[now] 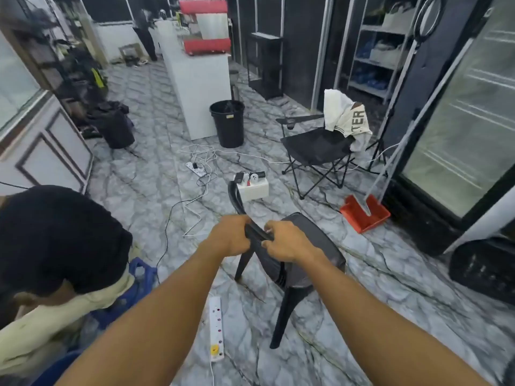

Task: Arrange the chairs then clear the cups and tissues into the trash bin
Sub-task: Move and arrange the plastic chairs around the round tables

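Note:
A black plastic chair [303, 260] stands tilted on the marble floor in front of me. My left hand [230, 235] and my right hand [287, 242] both grip the top edge of its backrest, close together. Further back on the right is a black folding camp chair [317, 151] with a white garment [347, 118] draped over its back. A black trash bin [228, 122] stands beside a white counter [195, 79]. No cups or tissues can be made out.
A seated person [55, 246] is close at my left on a blue chair. Power strips [216, 327], a white box [253, 186] and cables lie on the floor. A red dustpan [365, 214] leans by the glass-door fridges [459, 135] on the right.

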Tool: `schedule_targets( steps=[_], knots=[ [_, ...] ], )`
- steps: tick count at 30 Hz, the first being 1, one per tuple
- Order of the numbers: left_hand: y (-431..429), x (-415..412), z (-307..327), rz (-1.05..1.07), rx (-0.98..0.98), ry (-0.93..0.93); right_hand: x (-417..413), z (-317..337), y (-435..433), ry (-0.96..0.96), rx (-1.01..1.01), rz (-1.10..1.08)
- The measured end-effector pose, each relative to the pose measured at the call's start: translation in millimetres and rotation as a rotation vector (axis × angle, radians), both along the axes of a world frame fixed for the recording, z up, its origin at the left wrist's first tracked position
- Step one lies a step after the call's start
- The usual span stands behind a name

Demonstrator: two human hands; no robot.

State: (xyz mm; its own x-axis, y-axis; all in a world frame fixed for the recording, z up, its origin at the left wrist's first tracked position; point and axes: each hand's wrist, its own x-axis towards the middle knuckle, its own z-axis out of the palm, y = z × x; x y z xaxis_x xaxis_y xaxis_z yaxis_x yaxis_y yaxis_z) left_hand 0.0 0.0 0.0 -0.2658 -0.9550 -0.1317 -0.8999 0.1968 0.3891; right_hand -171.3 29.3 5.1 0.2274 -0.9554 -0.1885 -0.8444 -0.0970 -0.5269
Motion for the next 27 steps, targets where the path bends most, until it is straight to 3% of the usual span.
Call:
schedule_targets(
  steps=[5,11,16,18,22,27],
  knots=[
    [-84.0,31.5,-29.3,-0.103,-0.013,-0.127,31.9,-41.3,-63.7,0.041,0.089,-0.087],
    [-171.5,51.8,-81.3,-0.411,-0.114,-0.402,62.1,-96.3,-104.8,0.156,0.178,-0.219],
    [-206.5,32.0,-82.1,-0.583,-0.163,-0.339,19.7,-80.7,-107.2,0.152,0.215,-0.197],
    [-214.6,10.7,-66.7,-0.677,-0.185,-0.289,-20.2,-62.2,-97.3,0.141,0.203,-0.242],
    [-199.4,-39.4,-47.6,-0.786,-0.031,-0.299,-94.5,-47.4,-49.7,0.152,0.172,-0.387],
    [-138.3,-74.3,-44.1,-0.882,-0.132,-0.345,-118.5,-42.3,-7.4,0.241,0.132,-0.493]
  ],
)
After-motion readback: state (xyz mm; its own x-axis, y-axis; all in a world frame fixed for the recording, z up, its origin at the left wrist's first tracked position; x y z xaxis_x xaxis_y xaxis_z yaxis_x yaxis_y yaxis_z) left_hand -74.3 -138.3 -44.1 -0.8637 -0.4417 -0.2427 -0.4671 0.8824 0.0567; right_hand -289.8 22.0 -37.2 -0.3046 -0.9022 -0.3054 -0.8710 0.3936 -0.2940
